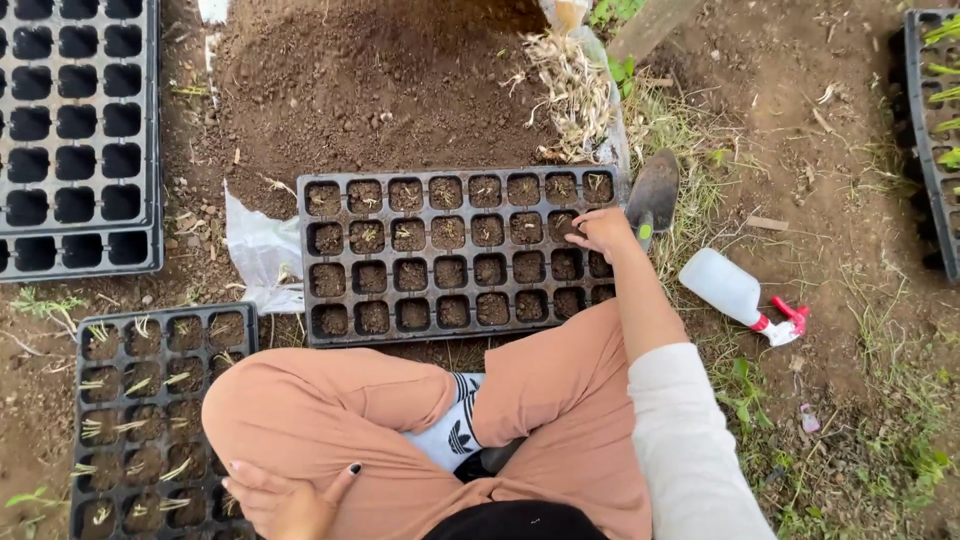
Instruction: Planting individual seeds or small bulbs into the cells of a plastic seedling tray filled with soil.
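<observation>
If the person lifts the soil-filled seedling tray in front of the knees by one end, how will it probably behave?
The seedling tray looks like thin black plastic, so it would probably bend or sag when lifted by one end. Nearly every cell holds soil, so it is likely heavy for its size. Loose soil could spill if it tilts. The right hand rests at its right edge.

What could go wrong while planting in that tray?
The right hand presses into a cell at the far right of the seed tray, so a tiny sprout there might get squashed. The trowel lies right beside that hand and could get knocked. The left hand rests on the knee beside the planted tray; shifting the leg could bump it.
</observation>
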